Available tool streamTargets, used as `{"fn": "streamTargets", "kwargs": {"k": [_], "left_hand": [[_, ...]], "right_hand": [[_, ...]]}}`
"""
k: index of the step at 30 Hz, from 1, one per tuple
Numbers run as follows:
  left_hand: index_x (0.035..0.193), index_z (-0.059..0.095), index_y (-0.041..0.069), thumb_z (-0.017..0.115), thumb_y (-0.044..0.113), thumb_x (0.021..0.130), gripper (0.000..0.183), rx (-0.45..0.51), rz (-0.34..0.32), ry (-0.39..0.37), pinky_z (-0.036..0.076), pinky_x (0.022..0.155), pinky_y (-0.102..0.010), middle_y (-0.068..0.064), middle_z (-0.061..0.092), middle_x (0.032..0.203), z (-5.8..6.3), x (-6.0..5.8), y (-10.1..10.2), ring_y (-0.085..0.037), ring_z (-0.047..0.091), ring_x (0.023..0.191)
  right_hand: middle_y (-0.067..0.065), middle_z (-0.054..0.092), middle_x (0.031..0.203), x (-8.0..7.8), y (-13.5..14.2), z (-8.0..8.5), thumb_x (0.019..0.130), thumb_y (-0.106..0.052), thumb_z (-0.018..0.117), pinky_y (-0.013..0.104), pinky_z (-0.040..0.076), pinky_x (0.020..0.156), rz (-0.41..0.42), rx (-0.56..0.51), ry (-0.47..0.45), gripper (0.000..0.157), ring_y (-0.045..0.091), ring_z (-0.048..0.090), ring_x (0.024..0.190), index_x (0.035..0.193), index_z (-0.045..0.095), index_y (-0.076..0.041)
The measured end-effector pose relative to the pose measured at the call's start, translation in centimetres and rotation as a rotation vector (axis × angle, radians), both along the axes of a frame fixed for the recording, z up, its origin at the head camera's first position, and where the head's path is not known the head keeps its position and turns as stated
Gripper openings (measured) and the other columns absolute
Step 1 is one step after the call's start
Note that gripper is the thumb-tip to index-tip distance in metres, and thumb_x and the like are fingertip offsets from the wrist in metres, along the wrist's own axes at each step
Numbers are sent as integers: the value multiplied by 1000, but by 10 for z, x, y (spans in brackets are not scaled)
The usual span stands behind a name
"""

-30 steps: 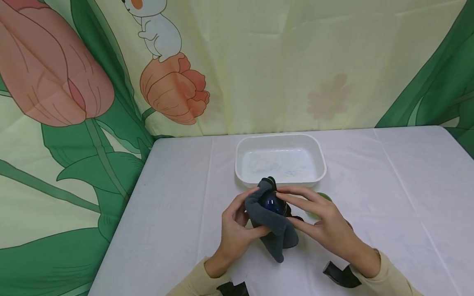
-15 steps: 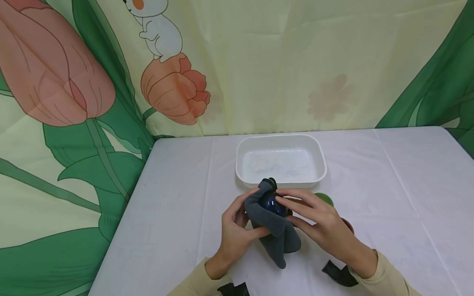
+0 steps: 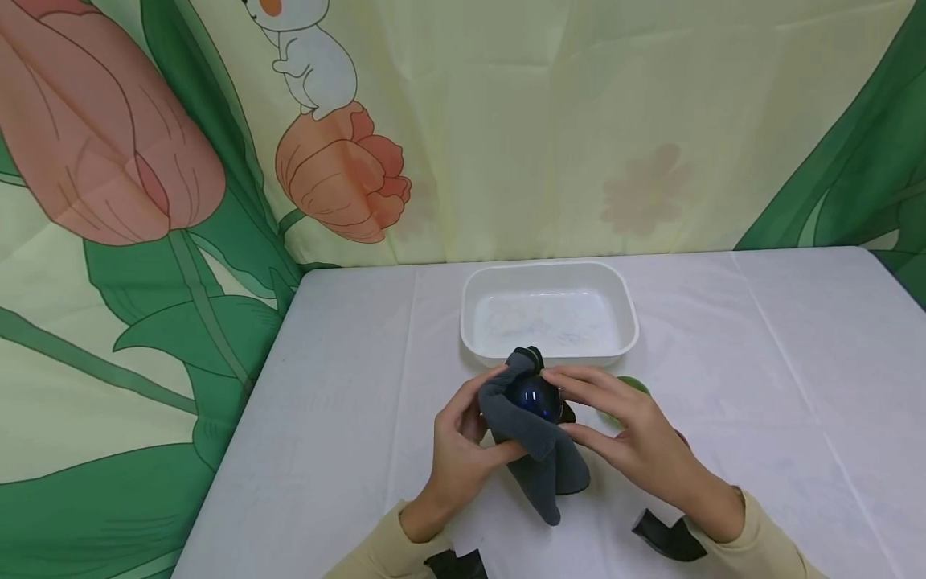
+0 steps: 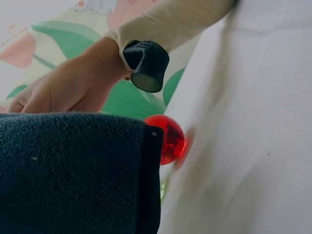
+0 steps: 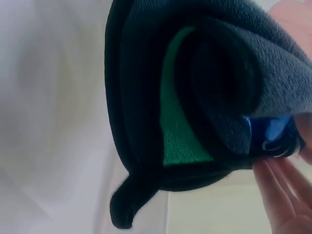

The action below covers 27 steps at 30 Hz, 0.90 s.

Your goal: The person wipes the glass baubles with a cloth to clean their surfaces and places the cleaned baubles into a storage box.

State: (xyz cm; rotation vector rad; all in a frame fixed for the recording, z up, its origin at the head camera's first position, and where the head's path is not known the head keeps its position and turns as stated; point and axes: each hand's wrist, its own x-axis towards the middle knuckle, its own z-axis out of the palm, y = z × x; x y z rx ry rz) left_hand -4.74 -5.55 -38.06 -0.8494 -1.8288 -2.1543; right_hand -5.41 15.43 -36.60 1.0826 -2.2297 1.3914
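A dark grey cloth [image 3: 517, 418] is wrapped partly round a glossy dark blue ball [image 3: 535, 396], above the table's near middle. My left hand [image 3: 466, 450] grips the cloth from the left, thumb in front. From the right, my right hand [image 3: 633, 426] pinches the ball, fingers on its upper side and thumb lower down. One cloth corner hangs below. In the right wrist view the cloth [image 5: 136, 87] forms a curled fold showing green inside, with a bit of the blue ball [image 5: 273, 134] beside it. The cloth hides the ball's left side.
Behind the hands stands a white rectangular tub [image 3: 550, 269] on the white-covered table [image 3: 347, 386]. A green round thing [image 3: 634, 384] lies partly behind the right hand. A shiny red ball [image 4: 170, 139] shows past the cloth in the left wrist view. A printed curtain hangs behind.
The cloth's hanging corner has swung slightly down and to the right. My right fingers have shifted a little on the ball, down and back up. My left hand keeps its place.
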Motion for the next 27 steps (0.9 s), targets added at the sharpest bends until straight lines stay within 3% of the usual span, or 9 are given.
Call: {"fn": "streamTargets", "kwargs": {"k": [3, 5, 11, 16, 20, 23, 27], "left_hand": [[129, 44, -7, 70, -21, 66, 69, 7, -3, -4, 46, 90, -41, -22, 49, 125, 0, 0, 0, -29, 54, 110], [129, 44, -7, 70, -21, 66, 70, 7, -3, -2, 45, 90, -41, -22, 49, 125, -4, -1, 0, -29, 53, 111], [132, 43, -2, 72, -16, 67, 72, -1, -1, -4, 45, 91, -42, -20, 47, 128, -18, -4, 0, -32, 52, 112], [133, 42, -1, 73, -12, 69, 71, -3, -7, -8, 45, 90, -43, -19, 47, 129, -21, -4, 1, -33, 51, 112], [133, 42, 0, 73, -11, 70, 71, -10, -16, -9, 45, 90, -42, -19, 48, 129, -20, -4, 0, -33, 52, 113], [132, 42, -2, 73, -14, 68, 72, -25, -16, -4, 46, 90, -41, -19, 48, 128, -14, -2, 1, -31, 52, 112], [131, 43, -4, 73, -16, 66, 74, -36, -3, 3, 49, 87, -38, -20, 50, 126, -15, -2, 1, -29, 54, 109]], "right_hand": [[14, 52, 127, -1, 0, 3, 86, -27, 63, 18, 41, 93, -6, 28, 71, 49, 20, 51, 115, 126, 54, 0], [16, 51, 127, 0, -1, 5, 90, -33, 56, 18, 39, 94, 5, 32, 112, 48, 22, 50, 117, 124, 55, 1], [19, 52, 125, 1, -2, 8, 92, -28, 54, 16, 41, 92, 35, 26, 168, 43, 23, 50, 115, 121, 58, 2], [19, 52, 124, 0, -2, 7, 92, -29, 54, 16, 41, 91, 33, 29, 169, 44, 23, 50, 115, 121, 57, 3], [18, 53, 122, 2, -4, 13, 89, -25, 59, 16, 42, 91, 27, 8, 121, 43, 23, 53, 112, 122, 57, 4], [18, 55, 120, 6, -5, 21, 80, -4, 69, 20, 46, 88, 42, -34, 18, 44, 22, 55, 109, 121, 56, 5], [19, 55, 118, 8, -7, 24, 67, 20, 69, 30, 50, 83, 71, -100, -127, 58, 21, 56, 108, 122, 54, 6]]}}
